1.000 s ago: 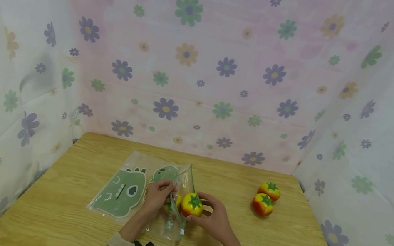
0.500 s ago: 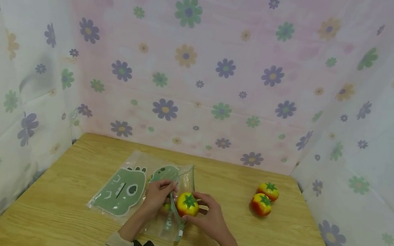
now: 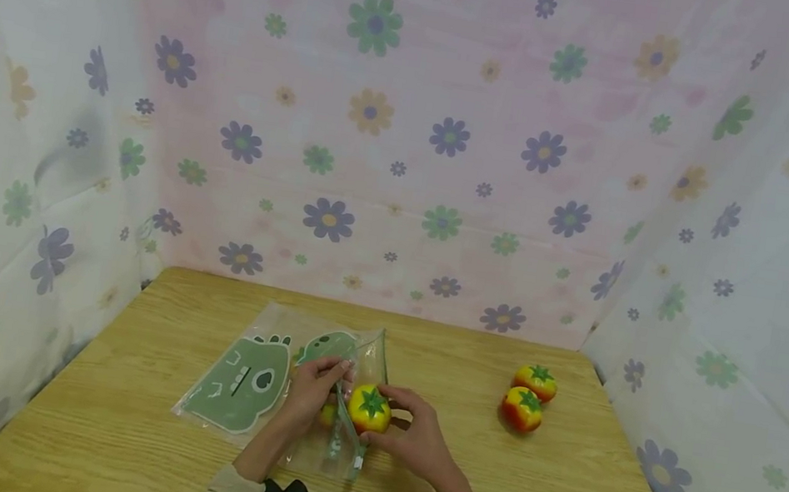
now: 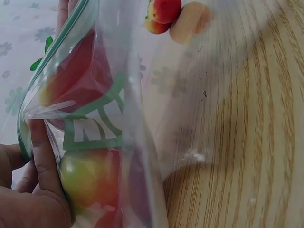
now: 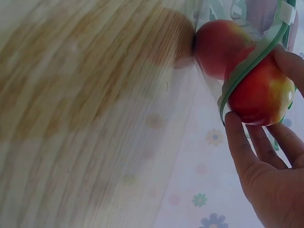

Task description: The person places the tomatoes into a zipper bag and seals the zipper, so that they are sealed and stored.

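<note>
A clear zip bag (image 3: 308, 457) with green cartoon animals lies on the table, its green-edged mouth held apart. My left hand (image 3: 313, 390) pinches the near edge of that mouth between thumb and fingers. In my right hand (image 3: 417, 434) is a yellow-red toy tomato (image 3: 370, 408) with a green star-shaped top, gripped by thumb and fingertips. The right wrist view shows this tomato (image 5: 261, 90) partly behind the green zip edge, inside the opening. Another tomato (image 4: 90, 178) sits in the bag beside my left fingers, seen through the plastic.
Two more toy tomatoes, one behind (image 3: 536, 382) and one in front (image 3: 521, 409), sit together at the right of the wooden table (image 3: 168, 349). Flower-printed cloth (image 3: 413, 114) encloses the table at the back and both sides. A white zip slider (image 3: 358, 461) hangs at the bag's near corner.
My right hand has moved left with the tomato, bringing it from the bag's mouth further into the opening. The left hand keeps its pinch on the edge with little movement.
</note>
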The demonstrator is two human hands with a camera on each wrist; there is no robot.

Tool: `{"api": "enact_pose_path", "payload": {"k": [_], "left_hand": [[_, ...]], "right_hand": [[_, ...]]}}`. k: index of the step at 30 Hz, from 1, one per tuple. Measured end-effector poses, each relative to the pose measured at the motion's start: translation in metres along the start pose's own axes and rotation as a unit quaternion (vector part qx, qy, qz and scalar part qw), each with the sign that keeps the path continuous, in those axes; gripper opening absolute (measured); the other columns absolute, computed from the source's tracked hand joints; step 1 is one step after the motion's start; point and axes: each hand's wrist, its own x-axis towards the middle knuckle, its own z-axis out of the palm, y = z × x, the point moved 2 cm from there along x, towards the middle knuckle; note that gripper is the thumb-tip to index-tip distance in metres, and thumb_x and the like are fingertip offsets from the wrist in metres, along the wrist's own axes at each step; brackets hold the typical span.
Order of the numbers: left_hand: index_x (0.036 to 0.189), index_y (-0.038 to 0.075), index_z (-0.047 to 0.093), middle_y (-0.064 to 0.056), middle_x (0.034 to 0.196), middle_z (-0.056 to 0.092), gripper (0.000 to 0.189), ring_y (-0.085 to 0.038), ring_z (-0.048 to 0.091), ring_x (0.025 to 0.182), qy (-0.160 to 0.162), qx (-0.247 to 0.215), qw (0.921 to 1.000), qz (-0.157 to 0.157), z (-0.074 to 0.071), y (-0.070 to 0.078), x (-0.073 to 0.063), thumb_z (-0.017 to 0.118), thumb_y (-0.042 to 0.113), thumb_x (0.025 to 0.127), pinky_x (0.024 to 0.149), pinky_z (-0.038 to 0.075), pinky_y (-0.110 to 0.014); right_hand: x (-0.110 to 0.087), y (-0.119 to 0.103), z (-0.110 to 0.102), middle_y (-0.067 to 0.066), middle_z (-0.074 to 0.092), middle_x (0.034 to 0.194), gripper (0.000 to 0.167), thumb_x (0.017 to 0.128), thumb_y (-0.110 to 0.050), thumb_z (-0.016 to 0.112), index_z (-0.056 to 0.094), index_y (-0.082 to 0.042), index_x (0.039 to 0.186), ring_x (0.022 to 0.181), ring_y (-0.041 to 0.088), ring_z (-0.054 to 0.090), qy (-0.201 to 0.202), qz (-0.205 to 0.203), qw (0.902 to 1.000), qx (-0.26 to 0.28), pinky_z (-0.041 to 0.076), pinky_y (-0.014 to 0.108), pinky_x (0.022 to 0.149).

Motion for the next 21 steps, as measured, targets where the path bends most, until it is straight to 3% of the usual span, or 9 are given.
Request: {"api": "enact_pose_path", "payload": {"k": [5,12,21], "left_hand": [[0.116,-0.009,0.066,-0.004,0.090,0.070,0.031,-0.010,0.065,0.070,0.007,-0.007,0.9999,0.004,0.0004,-0.0002,0.0005,0.058,0.019,0.106,0.061,0.058,-0.022],[0.114,-0.009,0.067,-0.005,0.089,0.071,0.029,-0.009,0.063,0.068,0.021,-0.008,0.9997,0.008,-0.0007,-0.0002,0.0003,0.058,0.017,0.105,0.058,0.054,-0.020],[0.117,-0.008,0.068,-0.006,0.100,0.073,0.032,-0.007,0.061,0.075,0.026,0.005,0.9997,0.001,-0.0031,0.0022,-0.0011,0.060,0.021,0.105,0.058,0.050,-0.018]], "right_hand": [[0.0001,-0.0011,-0.0004,0.014,0.057,0.141,0.066,0.083,-0.020,0.087,0.059,-0.010,0.142,0.118,0.033,0.060,-0.019,0.000,0.9997,0.014,0.060,0.034,0.090],[-0.0022,0.0005,-0.0008,0.020,0.046,0.149,0.064,0.090,-0.011,0.079,0.051,-0.005,0.147,0.126,0.041,0.054,-0.074,0.003,0.9944,0.076,0.056,0.034,0.098],[-0.0009,-0.0007,-0.0008,0.018,0.050,0.147,0.063,0.088,-0.014,0.081,0.054,-0.007,0.145,0.124,0.037,0.055,-0.051,0.010,0.9967,0.062,0.057,0.036,0.097]]}}
